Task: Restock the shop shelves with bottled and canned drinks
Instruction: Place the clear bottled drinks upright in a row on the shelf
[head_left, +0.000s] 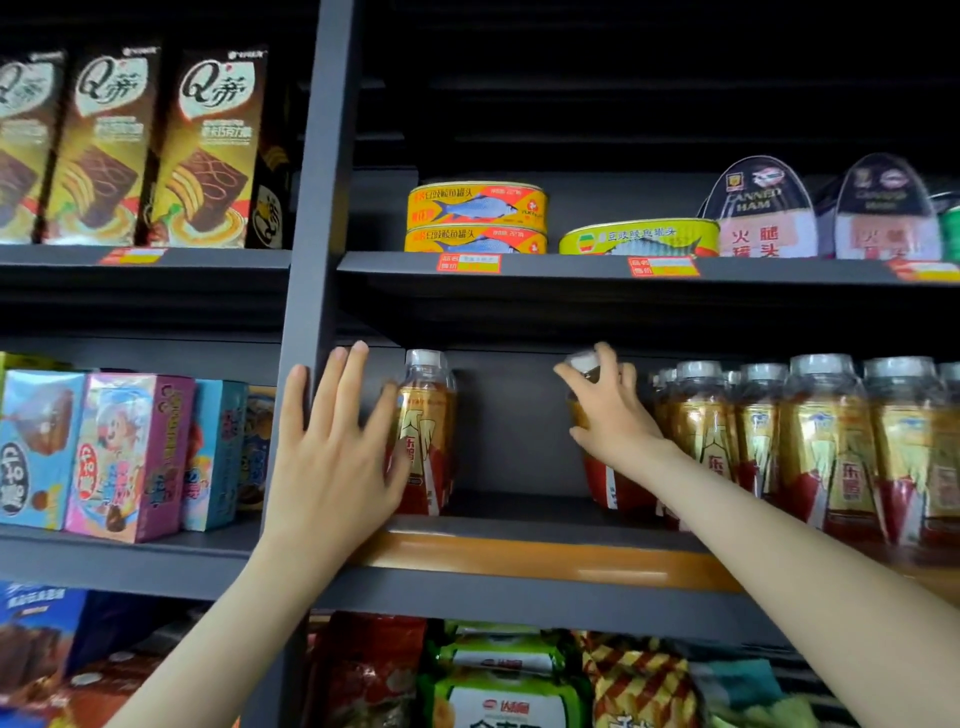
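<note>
At the middle shelf (519, 556), head view: dark metal board with an orange front strip, only partly filled.
Done so far: row of bottles (826, 447) packed upright along the right, several deep; lone bottle (428, 431) standing at the left end of the bay, just right of the grey upright post (317, 208).
Left to do: wide bare gap between lone bottle and row; judged roughly midway, with more bottles needed to close it. No canned drinks seen going in.
Left hand (332, 467): open, fingers straight, palm and thumb laid against the lone bottle's left side, probably steadying it.
Right hand (613, 415): curled over the cap and shoulder of the gripped bottle (613, 488) at the row's left end; base on the board or just off it, cannot tell.
Bottles: clear plastic, rounded shoulders, pale caps, amber drink, glossy gold-and-red sleeves.
Shelf above: flat oval fish cans (478, 208), two stacked, yellow printed tin; ham tins (763, 213) with domed tops.
Left bay: card snack boxes (130, 452), bright print.
Below: soft, crinkled packets (498, 691).
</note>
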